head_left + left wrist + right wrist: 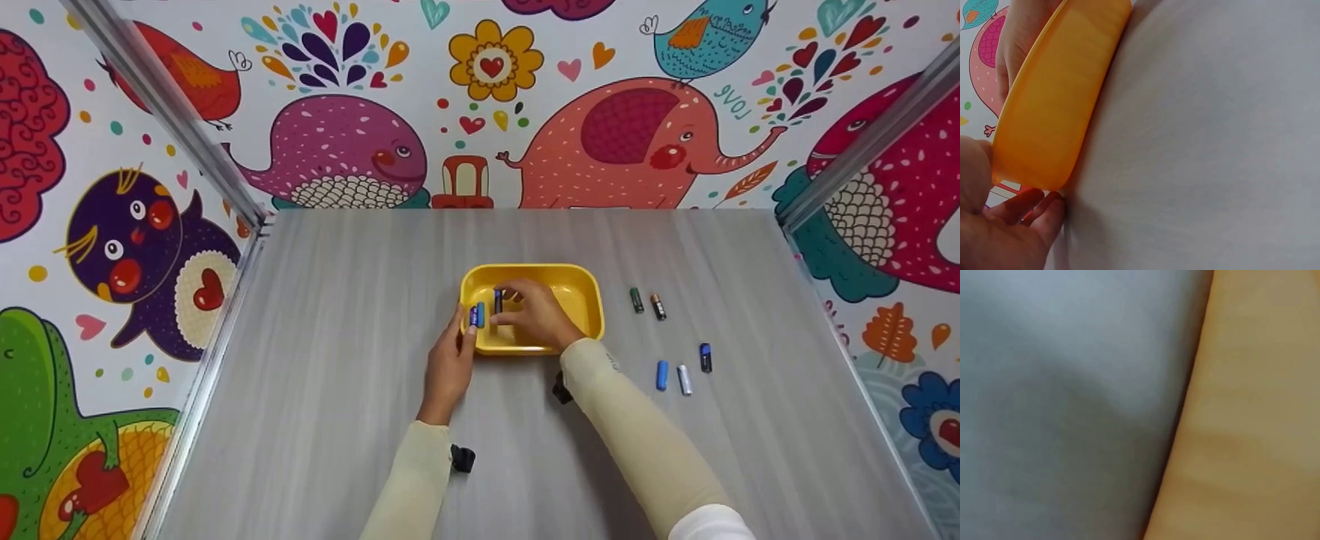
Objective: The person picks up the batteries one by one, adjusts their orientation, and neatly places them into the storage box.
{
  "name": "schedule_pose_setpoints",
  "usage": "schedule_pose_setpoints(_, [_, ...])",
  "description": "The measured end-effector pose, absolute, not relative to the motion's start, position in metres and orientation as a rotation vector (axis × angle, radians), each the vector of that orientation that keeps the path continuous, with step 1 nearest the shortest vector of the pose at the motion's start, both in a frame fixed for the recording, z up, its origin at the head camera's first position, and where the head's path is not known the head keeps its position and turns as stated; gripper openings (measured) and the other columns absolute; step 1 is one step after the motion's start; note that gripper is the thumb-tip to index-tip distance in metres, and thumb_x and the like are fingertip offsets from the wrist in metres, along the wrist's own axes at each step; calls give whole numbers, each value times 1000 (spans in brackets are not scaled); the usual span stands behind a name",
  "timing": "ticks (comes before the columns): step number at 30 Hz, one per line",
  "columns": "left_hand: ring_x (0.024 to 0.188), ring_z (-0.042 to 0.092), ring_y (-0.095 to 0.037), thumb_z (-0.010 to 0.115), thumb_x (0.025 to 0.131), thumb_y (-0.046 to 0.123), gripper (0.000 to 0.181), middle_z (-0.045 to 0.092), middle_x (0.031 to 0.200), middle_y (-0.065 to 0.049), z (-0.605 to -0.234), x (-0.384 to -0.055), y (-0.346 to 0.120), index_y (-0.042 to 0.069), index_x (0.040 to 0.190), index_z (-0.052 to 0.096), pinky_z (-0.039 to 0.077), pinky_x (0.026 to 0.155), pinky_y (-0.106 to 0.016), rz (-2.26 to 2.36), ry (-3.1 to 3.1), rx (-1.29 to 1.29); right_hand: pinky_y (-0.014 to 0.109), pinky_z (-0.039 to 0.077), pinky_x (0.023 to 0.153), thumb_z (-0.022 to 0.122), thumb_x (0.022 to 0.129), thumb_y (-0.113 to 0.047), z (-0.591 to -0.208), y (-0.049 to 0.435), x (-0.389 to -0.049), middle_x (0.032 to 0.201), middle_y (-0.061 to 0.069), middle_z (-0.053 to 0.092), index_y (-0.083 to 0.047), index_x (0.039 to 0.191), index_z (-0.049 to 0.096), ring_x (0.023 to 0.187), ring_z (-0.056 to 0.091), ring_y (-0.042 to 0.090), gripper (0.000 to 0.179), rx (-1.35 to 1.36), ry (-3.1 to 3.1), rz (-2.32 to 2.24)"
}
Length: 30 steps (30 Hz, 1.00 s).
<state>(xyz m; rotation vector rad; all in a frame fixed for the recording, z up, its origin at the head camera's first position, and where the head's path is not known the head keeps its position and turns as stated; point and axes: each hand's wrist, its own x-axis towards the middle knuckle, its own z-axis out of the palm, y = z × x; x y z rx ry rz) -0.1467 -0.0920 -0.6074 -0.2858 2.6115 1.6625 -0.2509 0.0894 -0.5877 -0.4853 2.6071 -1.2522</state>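
Observation:
A yellow plastic tray (589, 307) sits on the table, its outer wall (1053, 107) filling much of the left wrist view. My left hand (448, 369) grips the tray's left end, thumb at the rim and fingers outside the wall. Reaching over the near rim, my right hand (534, 313) pinches a dark battery (498, 301) lengthwise between thumb and finger, inside the tray. Left of it, a purple battery (473, 316) and a blue battery (481, 315) lie side by side by the left wall. The right wrist view shows only the tray's wall (1247, 410) and tabletop.
Right of the tray lie a green battery (637, 300), a black-and-copper battery (658, 307), a blue battery (661, 375), a silver battery (684, 379) and a dark blue-ended battery (706, 358). Metal rails (199, 352) and cartoon-printed walls border the grey table (337, 337).

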Motion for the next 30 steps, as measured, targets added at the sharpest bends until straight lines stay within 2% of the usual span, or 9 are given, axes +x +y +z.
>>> schedule_pose_setpoints(7, [148, 41, -19, 47, 109, 43, 58, 39, 164, 3, -608, -147, -94, 29, 162, 29, 39, 120, -42, 1660, 2631, -283, 40, 53, 103, 87, 81, -34, -594, 75, -252, 116, -3, 69, -16, 127, 70, 106, 61, 20, 52, -486, 2584, -1217])
schedule_pose_setpoints(14, [148, 42, -20, 47, 109, 42, 57, 40, 163, 3, -609, -147, -95, 30, 162, 29, 38, 121, -43, 1663, 2633, -300, 38, 54, 98, 88, 80, -34, -601, 72, -255, 108, -3, 68, -17, 125, 70, 100, 60, 20, 51, -469, 2571, -1199])
schedule_pose_setpoints(21, [147, 43, -18, 48, 108, 43, 60, 39, 163, 3, -611, -150, -90, 27, 163, 28, 41, 119, -41, 1672, 2609, -279, 34, 54, 91, 88, 77, -43, -603, 76, -256, 100, -5, 67, -19, 121, 71, 93, 58, 19, 53, -470, 2636, -1069])
schedule_pose_setpoints(30, [148, 41, -18, 47, 109, 43, 59, 38, 164, 5, -611, -149, -92, 28, 163, 28, 39, 120, -41, 1670, 2613, -282, 35, 53, 93, 84, 76, -50, -605, 73, -258, 103, -3, 67, -18, 122, 71, 95, 59, 18, 58, -517, 2674, -937])
